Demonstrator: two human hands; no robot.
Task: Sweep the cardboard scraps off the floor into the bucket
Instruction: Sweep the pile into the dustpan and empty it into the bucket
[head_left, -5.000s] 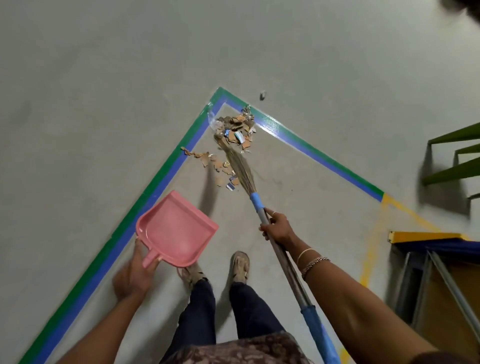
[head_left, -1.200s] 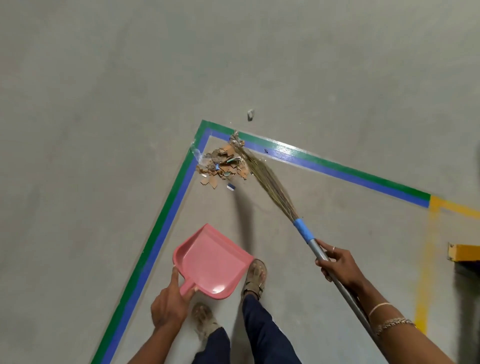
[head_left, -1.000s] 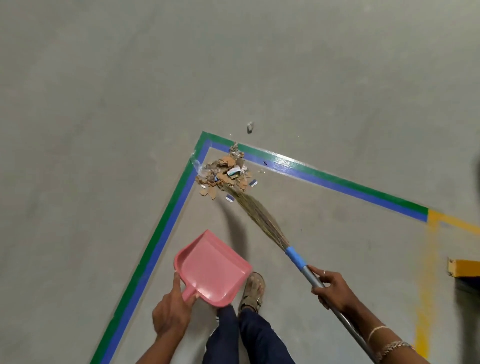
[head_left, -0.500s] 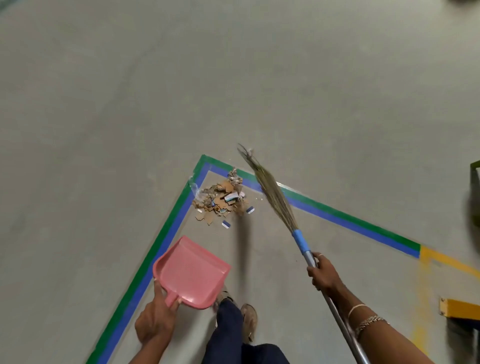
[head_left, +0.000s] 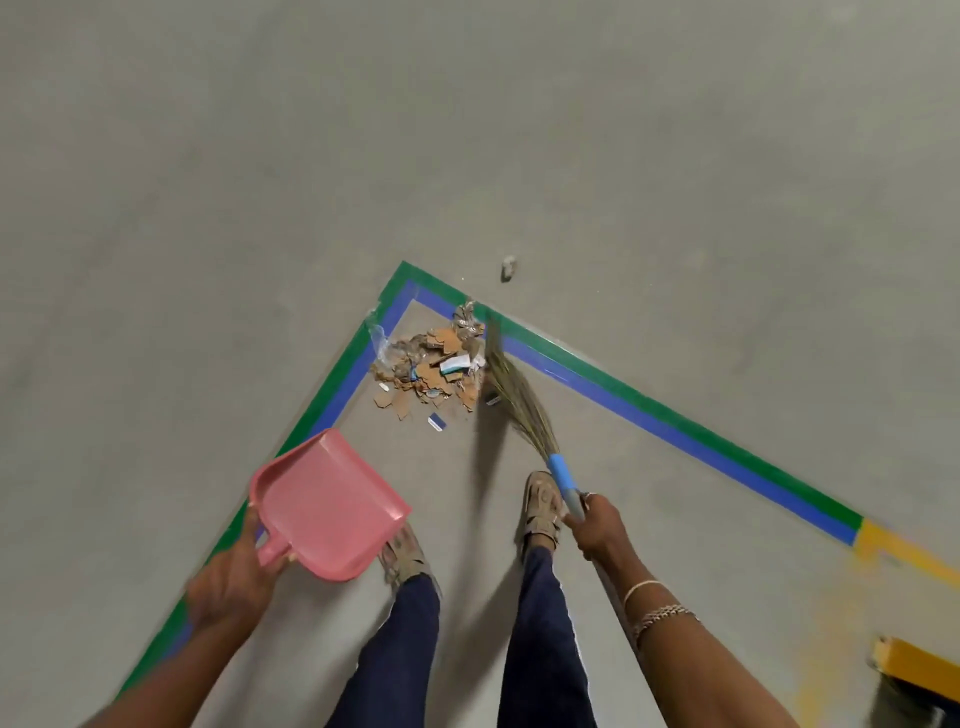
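Two legs in dark blue trousers, two tan strapped sandals (head_left: 543, 506) on smooth grey concrete floor (head_left: 234, 182). Left hand (head_left: 234, 577) curled round the stub handle of one pink plastic dustpan (head_left: 327, 506), a flat scoop shape, tilted, short of the pile. Right hand (head_left: 597, 525), two bracelets at the wrist, fist closed on the broom (head_left: 519, 405) shaft just below its blue sleeve. Dry grass bristles fan out, tips at the pile's right edge. Cardboard scraps (head_left: 431, 371): one loose heap of torn brown flakes mixed with white-blue bits and clear film, lying inside the corner of green-and-blue floor tape (head_left: 649, 410). One grey crumb (head_left: 509, 266) beyond the tape.
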